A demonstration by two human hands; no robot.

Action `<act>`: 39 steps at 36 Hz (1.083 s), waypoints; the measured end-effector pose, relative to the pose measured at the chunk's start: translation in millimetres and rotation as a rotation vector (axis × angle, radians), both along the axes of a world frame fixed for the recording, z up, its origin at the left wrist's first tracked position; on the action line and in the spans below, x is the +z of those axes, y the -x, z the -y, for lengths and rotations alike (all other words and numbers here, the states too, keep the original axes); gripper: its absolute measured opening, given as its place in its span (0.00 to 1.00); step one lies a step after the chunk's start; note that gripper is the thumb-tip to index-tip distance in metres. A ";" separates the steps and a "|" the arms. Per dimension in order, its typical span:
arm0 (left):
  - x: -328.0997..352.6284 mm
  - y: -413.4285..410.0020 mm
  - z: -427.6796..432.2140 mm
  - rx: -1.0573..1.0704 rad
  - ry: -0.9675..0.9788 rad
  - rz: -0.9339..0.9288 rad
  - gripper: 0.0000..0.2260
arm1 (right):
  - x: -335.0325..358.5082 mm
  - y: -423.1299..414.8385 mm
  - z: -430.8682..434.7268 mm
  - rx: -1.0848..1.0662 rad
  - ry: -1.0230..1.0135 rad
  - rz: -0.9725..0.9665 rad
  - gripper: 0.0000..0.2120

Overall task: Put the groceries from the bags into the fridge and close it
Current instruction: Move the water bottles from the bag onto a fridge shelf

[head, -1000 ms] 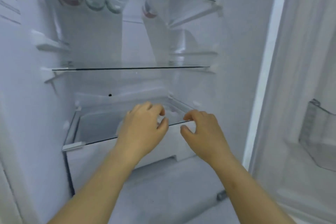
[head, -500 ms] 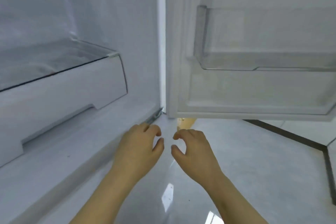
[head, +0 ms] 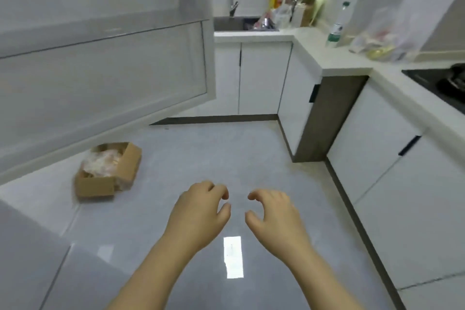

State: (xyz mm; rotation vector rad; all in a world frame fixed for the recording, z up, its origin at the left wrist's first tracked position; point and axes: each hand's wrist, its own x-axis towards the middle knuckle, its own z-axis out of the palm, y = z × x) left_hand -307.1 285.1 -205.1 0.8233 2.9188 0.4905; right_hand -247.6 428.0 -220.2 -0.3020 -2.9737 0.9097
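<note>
My left hand (head: 201, 211) and my right hand (head: 273, 216) hover side by side over the grey tiled floor, fingers loosely curled, holding nothing. The open fridge door (head: 105, 75) fills the upper left, its clear door shelf facing me. A clear plastic bag with groceries (head: 385, 40) lies on the white counter at the upper right, beside a clear bottle with a green cap (head: 336, 27). A cardboard box (head: 108, 173) holding plastic-wrapped food sits on the floor below the door, left of my hands.
White cabinets (head: 264, 78) run along the back and right. A sink (head: 234, 23) with a tap and several bottles sits in the far corner. A black hob (head: 442, 83) is at the right edge. Floor lies open between door and cabinets.
My view has swung right, away from the fridge interior and its shelves to the kitchen floor and counters. Both hands left the lower glass shelf and stay empty in front of me.
</note>
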 end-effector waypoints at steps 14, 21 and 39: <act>-10.6 -38.6 -276.9 -0.452 -0.020 0.067 0.13 | 2.4 -101.8 -223.7 -0.485 -0.011 0.104 0.16; -5.2 -65.3 -375.3 -0.731 -0.030 0.027 0.13 | 2.9 -148.7 -288.3 -0.760 0.017 0.085 0.15; 19.8 -70.0 -602.4 -1.211 -0.112 -0.031 0.13 | 20.1 -167.4 -445.3 -1.267 -0.053 -0.005 0.14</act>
